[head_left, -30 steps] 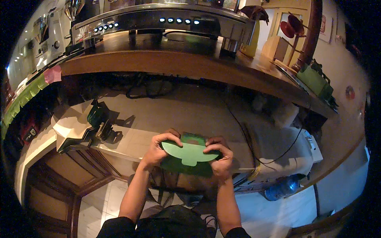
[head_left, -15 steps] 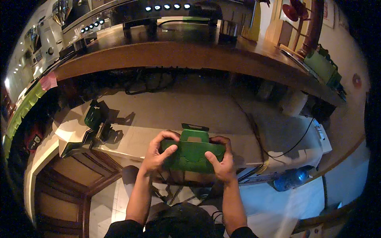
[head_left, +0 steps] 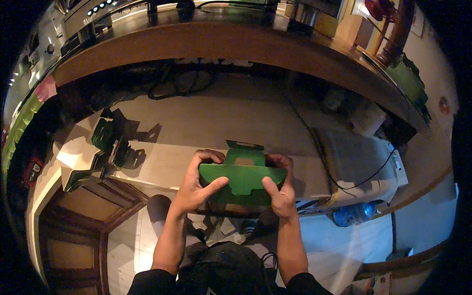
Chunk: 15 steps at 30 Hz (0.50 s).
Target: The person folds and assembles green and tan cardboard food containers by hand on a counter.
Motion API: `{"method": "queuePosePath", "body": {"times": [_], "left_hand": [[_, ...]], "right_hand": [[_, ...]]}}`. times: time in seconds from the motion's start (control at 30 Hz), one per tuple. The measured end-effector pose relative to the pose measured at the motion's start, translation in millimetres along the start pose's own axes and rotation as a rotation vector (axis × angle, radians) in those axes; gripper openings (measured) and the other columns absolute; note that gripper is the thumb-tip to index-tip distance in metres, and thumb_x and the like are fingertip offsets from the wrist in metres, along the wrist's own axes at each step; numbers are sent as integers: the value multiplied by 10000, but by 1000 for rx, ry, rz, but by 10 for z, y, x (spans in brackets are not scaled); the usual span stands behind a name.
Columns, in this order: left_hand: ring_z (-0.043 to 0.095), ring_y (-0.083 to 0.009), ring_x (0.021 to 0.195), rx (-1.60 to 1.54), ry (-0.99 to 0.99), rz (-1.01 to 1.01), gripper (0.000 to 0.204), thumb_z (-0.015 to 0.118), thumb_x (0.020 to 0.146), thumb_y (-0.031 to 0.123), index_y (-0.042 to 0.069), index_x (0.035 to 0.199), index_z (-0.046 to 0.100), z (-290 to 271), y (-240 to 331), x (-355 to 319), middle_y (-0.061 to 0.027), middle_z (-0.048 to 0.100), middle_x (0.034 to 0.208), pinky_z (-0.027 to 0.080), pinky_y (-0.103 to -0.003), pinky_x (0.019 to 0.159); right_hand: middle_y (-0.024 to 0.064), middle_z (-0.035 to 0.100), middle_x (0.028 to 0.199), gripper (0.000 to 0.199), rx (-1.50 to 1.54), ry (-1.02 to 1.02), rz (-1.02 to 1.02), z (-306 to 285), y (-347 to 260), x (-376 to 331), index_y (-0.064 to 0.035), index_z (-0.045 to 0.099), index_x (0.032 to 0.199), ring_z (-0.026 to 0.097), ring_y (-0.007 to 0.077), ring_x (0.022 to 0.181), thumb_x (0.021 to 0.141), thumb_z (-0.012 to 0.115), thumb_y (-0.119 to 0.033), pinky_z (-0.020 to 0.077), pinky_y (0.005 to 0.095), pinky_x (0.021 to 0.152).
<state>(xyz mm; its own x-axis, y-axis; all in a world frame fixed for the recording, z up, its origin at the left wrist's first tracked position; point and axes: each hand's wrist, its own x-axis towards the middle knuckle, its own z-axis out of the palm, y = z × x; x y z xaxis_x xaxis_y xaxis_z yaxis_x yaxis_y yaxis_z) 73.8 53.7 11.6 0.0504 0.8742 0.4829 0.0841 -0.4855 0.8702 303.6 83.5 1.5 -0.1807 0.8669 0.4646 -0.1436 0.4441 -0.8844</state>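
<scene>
Both forearms come up from the lower edge and meet in the middle of the view. The left hand point(head_left: 196, 189) grips the left end of a green cardboard box blank point(head_left: 242, 177), its thumb stretched across the front flap toward the right and its fingers curled over the top edge behind. The right hand point(head_left: 280, 189) takes the right end in mirror fashion, thumb pressed on the front flap and pointing up and left, fingers hooked over the back. Both hands are closed on the cardboard, wrists roughly level, elbows spread below.

The box blank is held just above the near edge of the pale tabletop point(head_left: 162, 167), in front of the person's chest. Its long axis runs left to right between the two hands. The front flap is a wide curved panel folded toward the person; behind it a smaller panel with a tan inner face stands up and points away, ending in a narrow dark green tab.

To the left on the tabletop lies a stack of flat green blanks point(head_left: 105, 135) beside a pale cardboard piece point(head_left: 78, 152), well apart from the hands. A blue water bottle point(head_left: 355, 215) lies low at the right, and a dark cable point(head_left: 314, 147) runs across the tabletop
</scene>
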Motion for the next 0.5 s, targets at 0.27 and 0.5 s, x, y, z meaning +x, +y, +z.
{"method": "queuePosePath", "body": {"times": [0.27,0.5], "left_hand": [[519,-243,1249,70,42,190,823,909,710,164,29,1383,454,37,2,24,-131,526,1352,414,-366,1074],[570,-243,1206,89,40,141,823,922,693,183,32,1367,475,18,-32,22,-123,588,1289,445,-370,1044]], "right_hand": [[104,502,1397,919,-159,128,-212,35,46,0,-69,394,1453,520,246,1237,697,904,-187,411,387,1081],[112,491,1427,1075,-143,48,-206,35,-4,-5,-64,378,1473,520,255,1253,587,958,-253,415,402,1087]]}}
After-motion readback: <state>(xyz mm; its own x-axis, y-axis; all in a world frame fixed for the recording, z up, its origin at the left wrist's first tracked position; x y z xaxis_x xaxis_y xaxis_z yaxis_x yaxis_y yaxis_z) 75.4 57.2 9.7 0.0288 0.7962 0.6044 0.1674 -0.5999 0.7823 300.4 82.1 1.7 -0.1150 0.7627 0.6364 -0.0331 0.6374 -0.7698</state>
